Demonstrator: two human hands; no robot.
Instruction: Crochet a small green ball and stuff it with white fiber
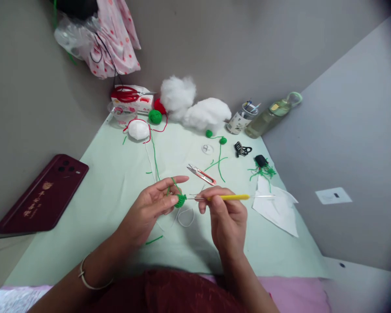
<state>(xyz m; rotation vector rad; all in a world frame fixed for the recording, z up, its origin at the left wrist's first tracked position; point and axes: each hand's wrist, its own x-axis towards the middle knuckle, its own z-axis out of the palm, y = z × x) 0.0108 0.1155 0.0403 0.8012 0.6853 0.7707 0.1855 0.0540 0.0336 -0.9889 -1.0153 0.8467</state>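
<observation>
My left hand (156,204) pinches a small green crocheted piece (180,200) between thumb and fingers, with green yarn looped over the outstretched index finger. My right hand (223,217) is closed round a crochet hook with a yellow handle (230,197); its metal tip points left into the green piece. Both hands hover over a pale green table (101,204). The green yarn runs back to a green yarn ball (155,116).
Red-handled thread snips (202,174) lie just beyond my hands. White stuffing (195,106), a white ball (138,129), red scissors on a box (130,96), a cup of pens (243,118), a bottle (273,114), white paper (276,208) and green yarn scraps surround them. A dark red phone (44,193) leans at left.
</observation>
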